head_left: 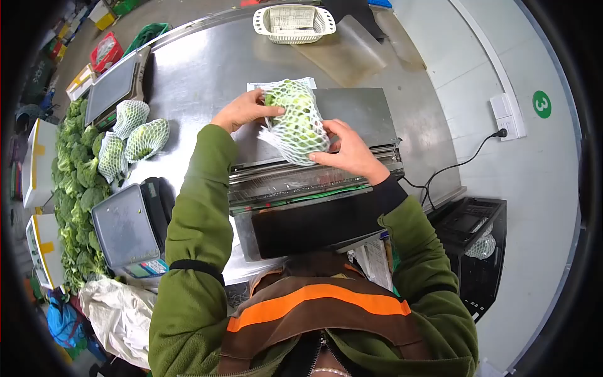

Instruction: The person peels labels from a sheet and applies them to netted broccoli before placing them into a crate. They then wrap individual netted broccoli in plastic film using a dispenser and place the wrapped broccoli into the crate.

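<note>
A broccoli in a white foam net (295, 119) is held between my two hands, above the wrapping machine (301, 182). My left hand (244, 111) grips its upper left side, thumb lying over the net. On its lower right, the thumb and fingers of my right hand (347, 149) press against the net. The net hides much of the vegetable inside. Behind it, a flat pale sheet or packet (308, 82) shows partly on the machine's grey plate (358, 110).
Several netted broccoli heads (147, 139) lie left, beside a pile of bare broccoli (78, 188). Two scales, one nearer (127, 225) and one farther (113, 89), stand there. A white basket (294, 25) sits at the back. A power cable (461, 164) runs to the right wall.
</note>
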### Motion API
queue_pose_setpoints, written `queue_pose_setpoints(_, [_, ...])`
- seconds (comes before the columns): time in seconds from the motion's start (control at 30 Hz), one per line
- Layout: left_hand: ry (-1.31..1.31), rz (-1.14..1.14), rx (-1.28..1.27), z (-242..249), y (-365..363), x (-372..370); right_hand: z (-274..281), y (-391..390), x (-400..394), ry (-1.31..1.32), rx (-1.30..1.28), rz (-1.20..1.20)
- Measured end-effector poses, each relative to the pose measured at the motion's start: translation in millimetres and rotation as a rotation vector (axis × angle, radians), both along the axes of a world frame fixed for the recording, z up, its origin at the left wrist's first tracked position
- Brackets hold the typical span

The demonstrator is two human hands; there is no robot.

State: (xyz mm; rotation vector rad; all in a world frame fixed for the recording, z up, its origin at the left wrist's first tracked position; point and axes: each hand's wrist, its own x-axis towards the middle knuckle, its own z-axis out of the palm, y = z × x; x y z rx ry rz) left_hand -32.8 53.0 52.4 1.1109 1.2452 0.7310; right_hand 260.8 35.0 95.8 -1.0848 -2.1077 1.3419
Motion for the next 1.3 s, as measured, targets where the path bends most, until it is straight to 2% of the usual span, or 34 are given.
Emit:
queue_pose_setpoints(0.07, [0.152, 0.293, 0.197, 3.1, -18.7, -3.5, 20.2, -4.1, 16.6, 0.026, 0.019, 0.043])
queue_pose_setpoints(0.1, [0.18, 0.321, 0.206, 4.2, -32.2, -7.3, 26.2, -7.9, 33.9, 0.071, 0.008, 0.005])
queue_pose_setpoints(0.13, [0.219, 0.409, 0.239, 2.9, -51.9, -15.0, 2.5, -2.3, 62.4, 0.075, 0.12, -0.029])
queue_pose_setpoints(0.17, [0.27, 0.522, 0.276, 1.1, -77.8, -28.9, -9.0, -5.1, 92.5, 0.091, 0.018, -0.088])
queue_pose_setpoints(0.2, [0.444, 0.517, 0.352, -9.3, -108.0, -36.7, 11.1, -11.4, 110.7, -0.209, 0.107, -0.07])
queue_pose_setpoints(0.23, [0.47, 0.534, 0.449, -11.2, -140.2, -31.9, -16.9, -7.9, 141.2, -0.304, 0.331, -0.063])
queue_pose_setpoints(0.27, [0.53, 0.442, 0.479, -11.1, -170.2, -26.8, -30.4, -1.3, 161.8, -0.272, 0.514, 0.048])
queue_pose_setpoints(0.3, [0.589, 0.272, 0.455, -1.5, -192.3, -23.9, -34.4, 3.1, 169.2, -0.43, 0.501, 0.084])
queue_pose_setpoints(0.37, [0.944, 0.001, 0.751, -20.3, -206.7, -21.4, -37.1, -1.3, 153.7, -0.325, 0.468, 0.011])
queue_pose_setpoints(0.43, [0.962, 0.02, 0.777, -13.6, -204.9, -14.1, -23.1, 3.2, 127.8, -0.327, 0.588, 0.171])
queue_pose_setpoints(0.5, [1.009, -0.136, 0.877, -3.2, -196.2, -15.7, -17.8, 1.2, 108.9, -0.299, 0.594, 0.231])
queue_pose_setpoints(0.53, [1.026, -0.129, 0.878, -0.5, -194.0, -15.9, -15.9, 0.5, 100.5, -0.289, 0.594, 0.28])
queue_pose_setpoints(0.57, [0.974, -0.141, 0.899, -3.1, -192.3, -10.8, -17.6, -0.9, 94.1, -0.28, 0.603, 0.287])
queue_pose_setpoints(0.63, [0.874, -0.11, 0.933, -10.9, -190.6, -0.1, -23.3, -3.9, 82.9, -0.126, 0.797, 0.408])
queue_pose_setpoints(0.7, [0.887, -0.023, 0.853, -8.0, -194.3, 8.0, -29.9, -8.9, 87.4, -0.146, 0.858, 0.386])
queue_pose_setpoints(0.77, [0.719, 0.018, 0.666, 4.4, -208.8, 11.7, -28.0, -15.2, 106.0, -0.111, 0.239, 0.206])
queue_pose_setpoints(0.8, [0.511, 0.047, 0.475, 20.1, -220.5, 14.2, -13.9, -12.4, 118.1, -0.063, 0.013, 0.261])
queue_pose_setpoints(0.83, [0.502, -0.05, 0.444, 47.4, -226.9, 8.9, 21.1, -12.4, 116.9, -0.058, -0.13, 0.314])
queue_pose_setpoints(0.87, [0.347, -0.061, 0.312, 86.3, -230.3, 5.7, 51.9, 3.2, 120.3, -0.195, -0.256, 0.41])
queue_pose_setpoints(0.9, [0.244, -0.024, 0.381, 116.5, -226.8, -0.3, 81.4, 12.4, 113.8, -0.158, -0.276, 0.461])
queue_pose_setpoints(0.93, [0.288, 0.023, 0.344, 145.9, -217.2, -9.9, 113.1, 20.3, 103.1, -0.055, -0.297, 0.472])
queue_pose_setpoints(1.0, [0.073, 0.296, 0.549, 153.1, -178.9, -29.7, 125.7, 50.6, 75.7, 0.412, -0.325, 0.445])
queue_pose_setpoints(1.03, [0.028, 0.477, 0.605, 153.0, -153.3, -38.1, 124.2, 68.6, 52.1, 0.455, -0.141, 0.342])
queue_pose_setpoints(1.1, [0.198, 0.608, 0.707, 122.6, -79.4, -40.6, 87.4, 124.2, -2.3, 0.448, -0.072, 0.127])
queue_pose_setpoints(1.13, [0.242, 0.676, 0.611, 85.6, -45.3, -40.9, 54.0, 148.6, -23.6, 0.461, -0.053, 0.035])
queue_pose_setpoints(1.17, [0.288, 0.748, 0.51, 45.2, -17.5, -39.4, 4.1, 166.4, -34.3, 0.307, 0.003, -0.019])
queue_pose_setpoints(1.2, [0.563, 0.678, 0.507, 11.8, -4.4, -32.7, -31.0, 178.4, -42.6, 0.15, 0.051, -0.069])
queue_pose_setpoints(1.23, [0.835, 0.597, 0.492, -11.6, -0.9, -23.0, -39.8, 173.5, -44.4, 0.142, 0.041, -0.067])
queue_pose_setpoints(1.3, [0.855, 0.416, 0.73, -6.9, -18.1, 3.7, -55.6, 142.5, -35.4, -0.222, 0.479, 0.187])
